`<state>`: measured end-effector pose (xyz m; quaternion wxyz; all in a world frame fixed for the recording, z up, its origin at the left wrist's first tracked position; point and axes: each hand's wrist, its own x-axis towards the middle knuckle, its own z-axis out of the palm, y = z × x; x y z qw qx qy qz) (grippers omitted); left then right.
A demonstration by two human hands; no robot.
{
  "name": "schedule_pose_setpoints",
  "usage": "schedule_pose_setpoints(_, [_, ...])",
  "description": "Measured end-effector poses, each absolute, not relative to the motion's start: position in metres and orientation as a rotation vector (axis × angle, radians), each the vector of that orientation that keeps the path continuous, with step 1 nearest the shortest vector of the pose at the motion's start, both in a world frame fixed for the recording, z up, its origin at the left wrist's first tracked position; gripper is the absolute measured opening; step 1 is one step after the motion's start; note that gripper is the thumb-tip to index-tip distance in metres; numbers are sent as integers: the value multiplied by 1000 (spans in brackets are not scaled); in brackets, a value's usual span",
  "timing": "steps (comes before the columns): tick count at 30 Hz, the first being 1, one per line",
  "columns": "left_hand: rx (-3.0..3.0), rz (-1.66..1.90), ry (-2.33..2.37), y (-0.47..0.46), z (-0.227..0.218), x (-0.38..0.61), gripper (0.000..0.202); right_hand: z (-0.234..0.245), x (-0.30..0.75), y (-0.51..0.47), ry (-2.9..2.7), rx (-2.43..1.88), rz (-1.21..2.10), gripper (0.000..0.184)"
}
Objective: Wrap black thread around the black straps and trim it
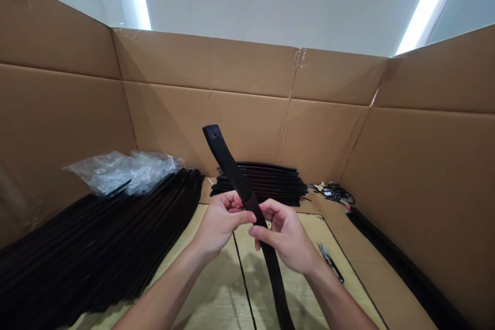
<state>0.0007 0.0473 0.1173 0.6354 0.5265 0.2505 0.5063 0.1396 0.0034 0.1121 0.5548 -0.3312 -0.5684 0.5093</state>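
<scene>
A long, flat black strip [232,167] rises at a slant in front of me, with a small hole near its upper end. My left hand [224,219] pinches it from the left, thumb on its face. From the right, my right hand [282,232] grips the same strip just below, thumb and fingers closed around its edge. Between the two hands a slightly browner section of the strip shows. Its lower end runs out of view at the bottom. A thin black cord [243,278] lies on the table [212,289] beneath.
Many black strips [116,247] are heaped at the left, with clear plastic bags [124,170] on top. A stack of black pieces [278,180] sits at the back. Thread snips [330,263], tangled cords [336,193] and a long black roll [402,263] lie right. Cardboard walls [247,118] surround the table.
</scene>
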Motion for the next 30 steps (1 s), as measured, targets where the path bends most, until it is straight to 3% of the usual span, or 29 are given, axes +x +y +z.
schedule_pose_setpoints(5, [1199,1081,494,47,112,1,47,115,139,-3,-1342,-709,1315,46])
schedule_pose_setpoints(19, [1191,1213,567,39,112,10,57,114,132,-6,-1155,-847,1157,44])
schedule_pose_setpoints(27, [1096,1315,675,47,117,6,52,111,144,8,-1299,-675,1128,27])
schedule_pose_setpoints(30, [1126,1272,691,47,119,3,49,107,147,11,-1343,-706,1121,36])
